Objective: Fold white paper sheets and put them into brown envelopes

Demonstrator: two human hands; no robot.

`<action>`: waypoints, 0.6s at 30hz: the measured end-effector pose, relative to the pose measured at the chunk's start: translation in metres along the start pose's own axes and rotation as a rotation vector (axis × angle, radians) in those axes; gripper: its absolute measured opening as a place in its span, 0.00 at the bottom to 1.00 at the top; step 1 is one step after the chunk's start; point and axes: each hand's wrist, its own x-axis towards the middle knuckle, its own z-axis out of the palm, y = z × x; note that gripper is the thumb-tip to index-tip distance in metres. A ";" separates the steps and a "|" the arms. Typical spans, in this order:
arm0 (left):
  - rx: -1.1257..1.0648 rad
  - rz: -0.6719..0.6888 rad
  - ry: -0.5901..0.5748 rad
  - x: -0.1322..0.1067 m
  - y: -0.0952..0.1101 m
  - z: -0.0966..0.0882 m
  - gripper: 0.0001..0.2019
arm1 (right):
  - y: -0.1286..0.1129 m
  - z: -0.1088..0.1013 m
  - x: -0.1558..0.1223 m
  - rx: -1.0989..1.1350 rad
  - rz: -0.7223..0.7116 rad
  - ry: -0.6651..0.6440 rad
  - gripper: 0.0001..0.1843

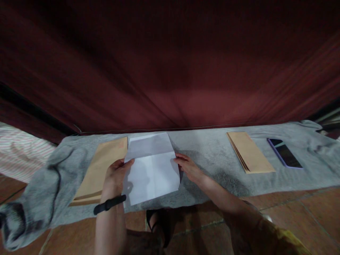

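A white sheet of paper (151, 166) lies on a grey cloth (212, 156), creased across, its far part tilted up. My left hand (115, 175) pinches its left edge, thumb on top, a black band on that wrist. My right hand (187, 166) grips the right edge with curled fingers. Under and left of the sheet lies a stack of brown envelopes (102, 170), which my left hand partly covers.
A second stack of brown envelopes (249, 151) lies on the cloth to the right, with a dark phone (284, 152) beyond it. A dark red curtain (170, 71) hangs behind. Tiled floor (292, 212) runs in front; striped fabric (21, 152) sits far left.
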 end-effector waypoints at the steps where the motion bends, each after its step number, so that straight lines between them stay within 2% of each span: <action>1: -0.084 -0.023 -0.053 -0.005 0.004 0.001 0.18 | -0.002 0.000 -0.003 0.048 0.017 -0.016 0.19; 4: -0.279 -0.056 -0.182 -0.020 0.017 0.005 0.20 | -0.010 -0.002 -0.008 0.147 0.002 -0.037 0.19; 8: -0.373 -0.067 -0.349 -0.032 0.027 0.020 0.22 | -0.031 -0.018 -0.012 0.208 -0.019 0.053 0.18; 10: -0.395 -0.024 -0.412 -0.038 0.029 0.031 0.22 | -0.046 -0.033 -0.014 0.210 -0.009 0.075 0.17; 13: -0.416 0.059 -0.500 -0.047 0.033 0.053 0.22 | -0.064 -0.059 -0.020 0.217 -0.104 0.077 0.15; 16: -0.414 0.104 -0.590 -0.057 0.033 0.076 0.27 | -0.072 -0.086 -0.028 0.197 -0.187 0.147 0.17; 18: -0.382 0.117 -0.606 -0.063 0.030 0.093 0.28 | -0.072 -0.104 -0.033 0.132 -0.194 0.173 0.19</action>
